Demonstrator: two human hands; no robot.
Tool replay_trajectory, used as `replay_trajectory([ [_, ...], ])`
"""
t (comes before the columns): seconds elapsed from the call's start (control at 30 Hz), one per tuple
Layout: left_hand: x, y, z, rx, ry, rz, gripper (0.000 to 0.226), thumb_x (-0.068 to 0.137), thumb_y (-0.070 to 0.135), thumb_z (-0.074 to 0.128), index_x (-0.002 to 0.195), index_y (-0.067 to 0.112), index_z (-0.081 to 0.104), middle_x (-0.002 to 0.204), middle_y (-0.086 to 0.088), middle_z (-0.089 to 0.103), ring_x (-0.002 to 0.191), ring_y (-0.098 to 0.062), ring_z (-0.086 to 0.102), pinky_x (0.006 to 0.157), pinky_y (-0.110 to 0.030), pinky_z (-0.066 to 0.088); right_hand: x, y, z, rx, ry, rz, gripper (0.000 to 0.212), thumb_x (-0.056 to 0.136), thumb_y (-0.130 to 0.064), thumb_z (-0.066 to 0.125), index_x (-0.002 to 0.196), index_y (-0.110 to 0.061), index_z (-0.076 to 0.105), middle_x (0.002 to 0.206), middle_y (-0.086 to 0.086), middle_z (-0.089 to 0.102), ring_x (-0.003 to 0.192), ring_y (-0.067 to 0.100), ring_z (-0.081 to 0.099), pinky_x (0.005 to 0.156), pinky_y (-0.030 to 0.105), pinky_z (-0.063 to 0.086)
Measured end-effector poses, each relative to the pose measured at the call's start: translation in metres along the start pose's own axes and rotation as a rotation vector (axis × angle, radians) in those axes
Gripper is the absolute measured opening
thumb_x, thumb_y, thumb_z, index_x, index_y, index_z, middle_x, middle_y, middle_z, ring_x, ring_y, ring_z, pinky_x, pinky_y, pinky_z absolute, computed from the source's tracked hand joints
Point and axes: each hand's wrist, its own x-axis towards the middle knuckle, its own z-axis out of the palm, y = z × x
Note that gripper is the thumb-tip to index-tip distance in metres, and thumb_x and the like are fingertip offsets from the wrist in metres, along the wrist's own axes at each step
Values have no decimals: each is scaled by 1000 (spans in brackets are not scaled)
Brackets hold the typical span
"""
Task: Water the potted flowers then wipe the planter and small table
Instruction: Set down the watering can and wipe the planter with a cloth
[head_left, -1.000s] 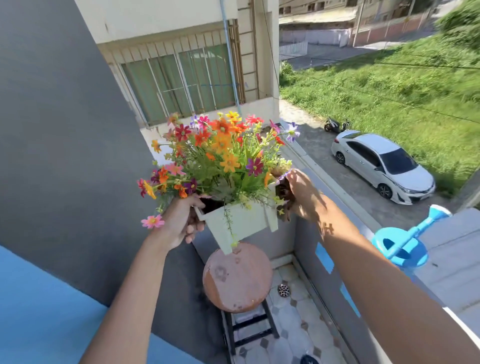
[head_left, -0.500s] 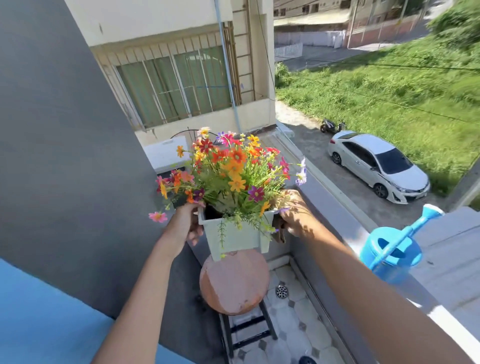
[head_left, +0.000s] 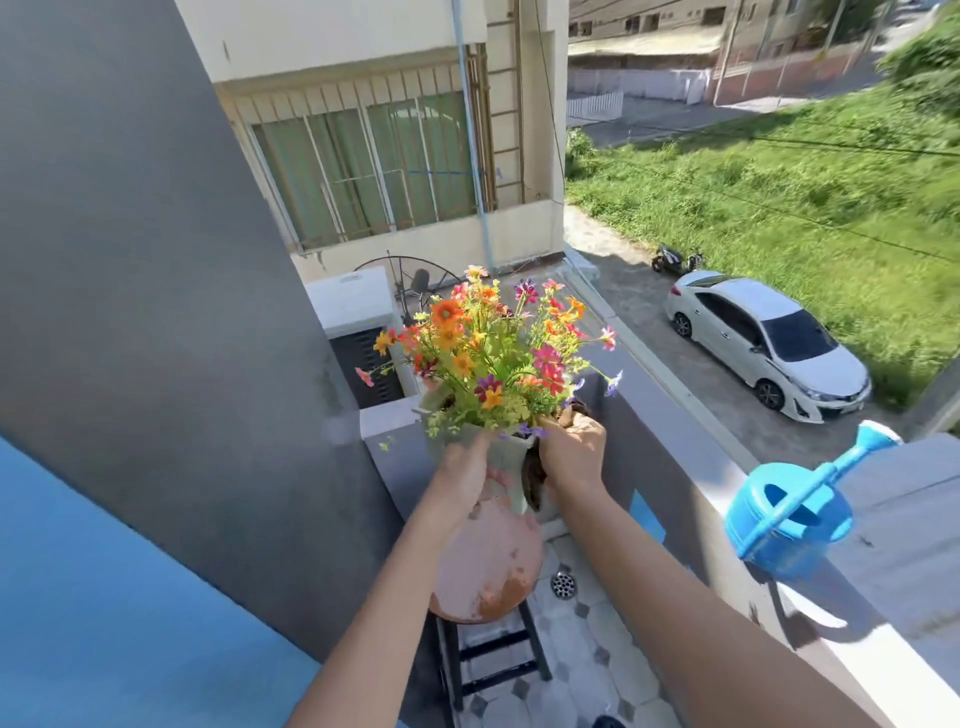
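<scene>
Head view, looking down over a balcony. Both hands were closed around the planter (head_left: 506, 457), a pale, squarish pot packed with flowers (head_left: 498, 358). The left hand (head_left: 460, 480) wrapped the near-left face, fingers curled round it; the right hand (head_left: 571, 454) gripped the right side with something dark (a cloth, probably, though I could not tell) bunched between palm and pot. The planter was just over the far edge of the small table (head_left: 488, 566), a round, worn, rust-spotted top on a dark frame; whether its base touched the top was hidden by the hands.

Handling, as judged: the pot looked light, thin-walled and stiff, likely plastic, and possibly slick if wet. The flower stems were soft and springy and would not bear a grip. Best hold seemed to be on opposite walls below the rim, as here. Top-heavy bloom could tip it.

The blue watering can (head_left: 784, 519) stood on the ledge (head_left: 893, 561) to the right, well apart from both hands.
</scene>
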Motion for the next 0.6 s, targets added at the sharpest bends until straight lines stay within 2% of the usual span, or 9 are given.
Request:
replay_trajectory([
  [0.1,0,4,5,64,126,-6,36,97,33,44,78,4,57,51,-6,56,35,-18,44,35,-12,27,-12,1,5,-49,16,-7,29,60,-29,68,60,-16,41,60,5,44,54,18,36,55,36,37],
  [0.13,-2,2,5,71,145,4,30,96,27,45,77,5,55,50,-5,55,35,-18,44,34,-11,25,-16,2,7,-90,-7,-33,29,64,-27,69,58,-16,43,59,7,47,55,20,40,55,39,44],
  [0.2,-6,-2,1,71,142,33,22,90,19,48,72,9,54,49,-3,56,39,-18,45,39,-16,28,-21,7,8,-137,-26,-63,32,65,-26,69,59,-9,43,56,7,47,55,18,43,57,52,57],
  [0.27,-11,0,-5,41,109,39,20,89,18,46,73,14,58,55,-4,61,41,-14,50,44,-17,32,-29,2,9,-82,-66,-98,32,64,-27,67,57,-14,39,56,6,41,57,17,39,49,54,48],
  [0.4,-23,16,-19,-176,20,-14,26,95,12,35,83,10,58,60,-9,56,29,-9,41,31,-11,26,-39,-24,8,26,-167,-163,27,77,-25,61,59,-20,41,62,6,38,57,20,38,52,37,37],
  [0.47,-33,19,-22,-264,-11,-17,27,97,10,33,81,10,55,58,-10,53,26,-7,34,28,-11,22,-31,-35,3,44,-158,-173,25,82,-15,52,63,-22,37,60,4,34,53,19,33,47,27,32],
  [0.53,-45,21,-23,-321,-42,-11,26,97,9,32,82,9,54,53,-7,52,27,-5,29,28,-12,18,-15,-44,-2,-6,-111,-202,21,84,-13,46,67,-21,36,60,-1,33,50,16,32,46,23,31],
  [0.6,-51,22,-22,-360,-44,-6,28,97,6,30,82,10,54,49,-5,51,28,-5,26,30,-12,15,-2,-51,-7,-113,-95,-271,14,87,-16,45,74,-21,49,66,-2,42,55,14,37,50,23,35],
])
